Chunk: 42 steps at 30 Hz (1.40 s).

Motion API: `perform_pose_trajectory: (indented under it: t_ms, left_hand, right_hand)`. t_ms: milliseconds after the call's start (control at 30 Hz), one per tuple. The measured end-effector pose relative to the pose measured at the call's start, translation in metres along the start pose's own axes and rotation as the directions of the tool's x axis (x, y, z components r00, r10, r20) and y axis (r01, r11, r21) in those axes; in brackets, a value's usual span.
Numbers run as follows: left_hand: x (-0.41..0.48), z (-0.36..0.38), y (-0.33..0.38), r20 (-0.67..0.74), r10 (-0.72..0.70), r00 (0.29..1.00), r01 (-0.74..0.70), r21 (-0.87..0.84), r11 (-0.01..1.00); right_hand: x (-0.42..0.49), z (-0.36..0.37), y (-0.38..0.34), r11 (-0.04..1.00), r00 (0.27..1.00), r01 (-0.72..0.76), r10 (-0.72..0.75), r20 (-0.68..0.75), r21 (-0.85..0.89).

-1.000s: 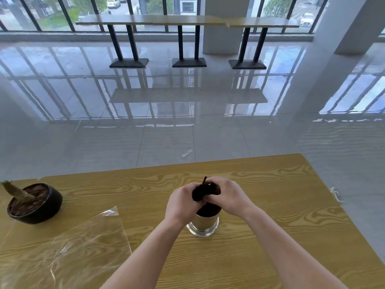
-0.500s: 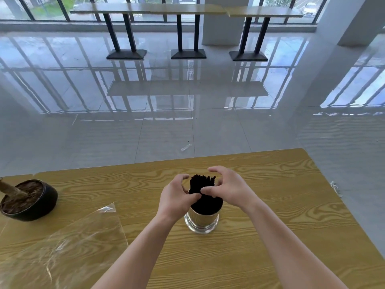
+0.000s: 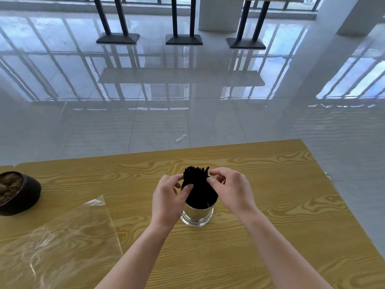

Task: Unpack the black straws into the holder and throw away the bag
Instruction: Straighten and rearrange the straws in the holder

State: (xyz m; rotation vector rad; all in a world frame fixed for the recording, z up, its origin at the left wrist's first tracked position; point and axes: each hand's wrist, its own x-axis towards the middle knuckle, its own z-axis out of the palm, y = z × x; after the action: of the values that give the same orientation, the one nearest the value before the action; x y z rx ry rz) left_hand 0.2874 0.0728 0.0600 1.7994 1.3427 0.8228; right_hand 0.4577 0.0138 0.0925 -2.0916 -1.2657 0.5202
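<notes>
Wood-grain table (image 3: 281,184), head view only: carries all items logged below.
Location, black straws (image 3: 196,184): upright as one bundle in holder (image 3: 196,215), centre of table; tops well above rim, ends uneven.
State, left hand (image 3: 166,197): fingers curled, thumb pressed on left flank of bundle; gripping.
State, right hand (image 3: 231,188): thumb and forefinger pinching upper right of bundle.
Location, bag (image 3: 62,243): clear film, flat on table, near left; well apart from holder and from both hands.
Other: dark plant pot (image 3: 18,192) at left edge.
Handling, black straws: judged very light, thin, springy; singly slippery, apt to fan out or tip if released unevenly. Best taken as a bundle round the middle, gentle squeeze, no crushing.
Handling, holder: shiny metal, smooth wall, probably light; could topple under a sideways push. Best steadied low, near base.
Handling, bag: limp, near weightless, slick, prone to drifting. Best gathered from nearest corner and crumpled into the fist.
Stage: judged unpacking nearly complete; bag disposal outstanding. No bin in view.
</notes>
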Motion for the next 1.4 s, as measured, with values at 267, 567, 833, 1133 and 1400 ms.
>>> perform_pose_trajectory:
  t_ms: [267,567,833,1133,1400]
  left_hand:
    - [0.007,0.001,0.002,-0.069,0.004,0.998,-0.010,-0.083,0.996]
    - [0.008,0.003,0.002,-0.065,0.004,0.998,-0.009,-0.090,0.996]
    - [0.007,0.002,0.002,-0.052,0.008,0.999,-0.012,-0.074,0.997]
    - [-0.002,-0.006,0.012,-0.179,-0.005,0.984,-0.002,-0.039,0.999]
    - [-0.047,0.009,0.084,0.115,0.107,0.988,-0.043,-0.455,0.890]
  right_hand:
    - [0.012,-0.002,-0.004,0.997,0.997,0.041,-0.045,0.057,0.063]
    - [0.031,-0.002,-0.014,0.988,0.983,0.144,-0.135,0.127,-0.059]
    - [0.031,-0.010,-0.025,0.964,0.969,0.247,-0.246,0.022,-0.099]
    - [0.037,-0.069,-0.051,0.922,0.843,0.380,-0.378,-0.384,-0.073]
    - [0.024,-0.081,-0.048,0.929,0.788,0.368,-0.292,-0.542,0.034]
